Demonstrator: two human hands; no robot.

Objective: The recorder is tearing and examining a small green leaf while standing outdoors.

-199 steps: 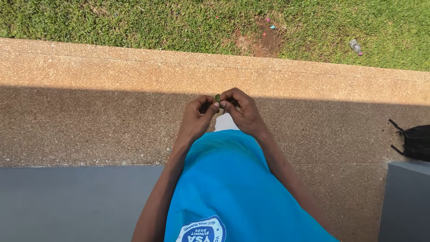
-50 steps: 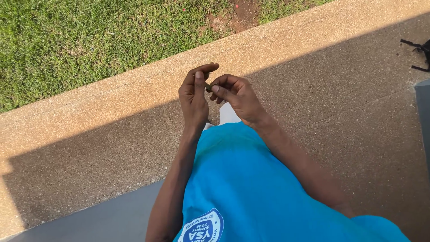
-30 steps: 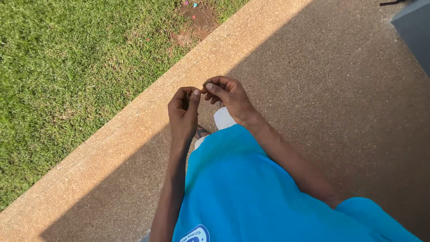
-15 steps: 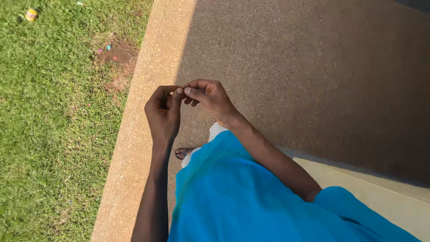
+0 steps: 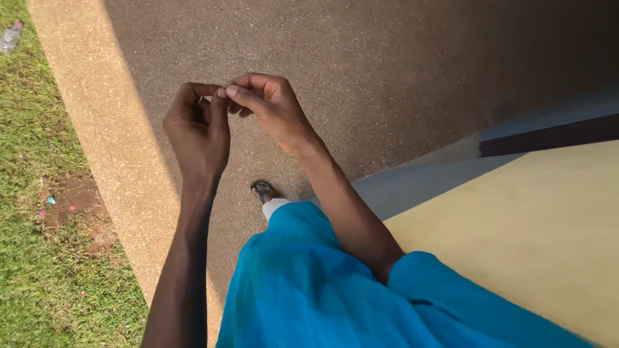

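At the far left, grass (image 5: 39, 193) is seen, with a clear bottle (image 5: 10, 37) lying on it near the top corner and a bare patch of soil (image 5: 77, 206) dotted with small coloured scraps lower down. A sunlit concrete kerb (image 5: 97, 129) runs beside the grass, and shaded pavement (image 5: 387, 58) lies beyond it.

The left hand (image 5: 196, 132) is held up over the pavement, its fingers curled inward and its thumb and forefinger brought together at the top. Something small appears to be pinched there, at the point where both hands meet, but it is hidden by the fingertips and cannot be made out; whether it is gripped by one hand or both cannot be told. The right hand (image 5: 271, 106) is set just beside the left, touching it at the fingertips, with its fingers also bent and closed toward the same spot.

How much of the fingerwork is done cannot be judged: no finished piece is shown, and nothing has been laid down. The work is judged to be in hand, not ended.

Below the hands, a sandalled foot (image 5: 263, 190) is seen on the pavement, partly covered by a blue garment (image 5: 309, 290). At the right, a pale yellow surface (image 5: 529, 232) is met by a dark ledge (image 5: 548, 134).
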